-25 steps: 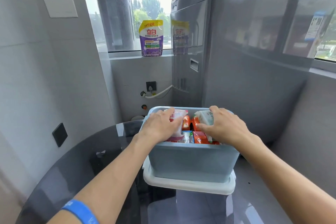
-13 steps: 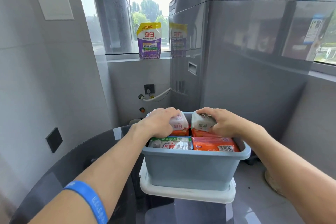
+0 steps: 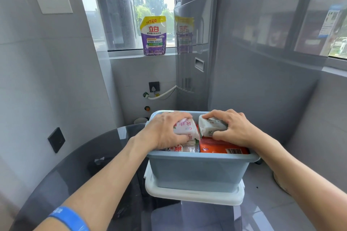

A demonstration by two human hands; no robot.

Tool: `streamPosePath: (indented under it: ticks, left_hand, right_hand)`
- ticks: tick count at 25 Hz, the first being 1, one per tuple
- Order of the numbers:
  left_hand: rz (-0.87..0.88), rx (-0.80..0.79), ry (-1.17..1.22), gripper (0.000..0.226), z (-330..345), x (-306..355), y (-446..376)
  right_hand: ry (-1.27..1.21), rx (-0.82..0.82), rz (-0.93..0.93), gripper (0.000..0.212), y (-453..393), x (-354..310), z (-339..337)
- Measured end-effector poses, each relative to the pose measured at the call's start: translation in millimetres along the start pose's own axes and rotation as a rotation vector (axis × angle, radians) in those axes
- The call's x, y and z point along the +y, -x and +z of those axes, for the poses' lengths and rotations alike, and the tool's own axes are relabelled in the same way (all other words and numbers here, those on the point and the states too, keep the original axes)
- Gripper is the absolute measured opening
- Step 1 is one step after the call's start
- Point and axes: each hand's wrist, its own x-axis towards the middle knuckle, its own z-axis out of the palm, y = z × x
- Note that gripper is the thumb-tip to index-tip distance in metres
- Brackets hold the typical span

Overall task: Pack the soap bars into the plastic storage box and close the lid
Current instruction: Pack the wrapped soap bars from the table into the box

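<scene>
Blue-grey plastic storage box (image 3: 199, 172) sits on its white lid (image 3: 194, 196), which lies flat beneath it on the dark glass table (image 3: 78, 170), toward the table's far right edge; the grey appliance (image 3: 262, 52) stands just behind. Box looks close to full: an orange soap bar (image 3: 221, 148) lies flat along the near right rim, a white-and-green packet (image 3: 183, 148) along the near left rim, both about level with the rim. Left hand (image 3: 165, 131) is closed around a white soap bar with pink print (image 3: 185, 130) at the far left of the box; right hand (image 3: 236, 129) is closed around a white soap bar with green print (image 3: 210, 126) at the far right. Both bars ride above the rim, tilted. Judgement on the step: seat these two flat on the layer below, long sides parallel to the box walls, and press evenly so nothing stands above the rim; otherwise the lid is unlikely to snap shut. After that the box must be lifted off the lid. Against the frame half a second ago: both hands hold the same two bars in nearly the same spots, the left-hand bar turned a little more on edge; box and lid have not shifted on the table. Blue wristband (image 3: 69, 218) on the left forearm.
</scene>
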Motion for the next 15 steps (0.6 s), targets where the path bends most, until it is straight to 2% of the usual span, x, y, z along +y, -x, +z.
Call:
streamPosePath:
  ticks: [5, 11, 15]
  left_hand:
    - [-0.036, -0.248, 0.184, 0.054, -9, 3, 20]
    - [-0.051, -0.347, 0.305, 0.049, -19, 2, 27]
    - [-0.036, -0.369, 0.273, 0.045, -16, -3, 28]
  right_hand:
    - [0.034, -0.027, -0.020, 0.051, 3, -6, -4]
    - [0.060, -0.086, 0.053, 0.056, -2, -3, -3]
    - [0.048, -0.113, 0.056, 0.064, -4, 2, -3]
